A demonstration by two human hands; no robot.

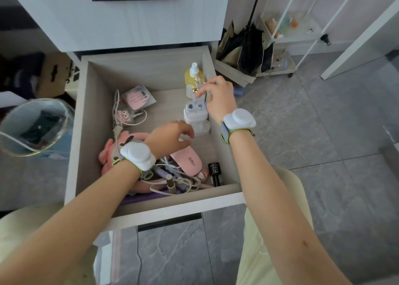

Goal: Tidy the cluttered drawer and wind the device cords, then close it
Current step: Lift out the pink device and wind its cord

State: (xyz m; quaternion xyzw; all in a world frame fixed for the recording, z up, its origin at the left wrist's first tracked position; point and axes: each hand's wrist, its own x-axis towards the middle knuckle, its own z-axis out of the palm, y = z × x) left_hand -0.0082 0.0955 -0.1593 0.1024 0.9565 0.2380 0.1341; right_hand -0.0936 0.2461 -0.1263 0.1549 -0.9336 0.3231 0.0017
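The right hand (218, 97) reaches into the back right corner of the open drawer (151, 196), its thumb and forefinger drawn together at a small, shiny gold piece (199, 81). Motion blur hides whether they actually grip it. The gold piece sits against a yellow spray bottle (191, 77) of glossy plastic with a white nozzle cap, standing upright in that same corner. The left hand (172, 136) hangs over the drawer's middle, half-curled, with a gap between thumb and fingers. Its tips are at the base of a blocky, translucent white gadget with googly eyes (196, 117) that stands along the drawer's right wall, but I cannot tell if they touch it. Both wrists carry a smooth, rounded white band unit. The drawer is pale wood-grain board, pulled fully out. Along its left wall a thin white cord (117, 110) loops loosely around a small pink googly-eyed plug (124, 116), beside a flat foil-edged pink packet (138, 98). Towards the drawer's front lie a soft pink plush (106, 155), a domed pink nail lamp (189, 160), a small black bottle (214, 168), slim purple pens (160, 173) and a tangle of white cords (185, 184).
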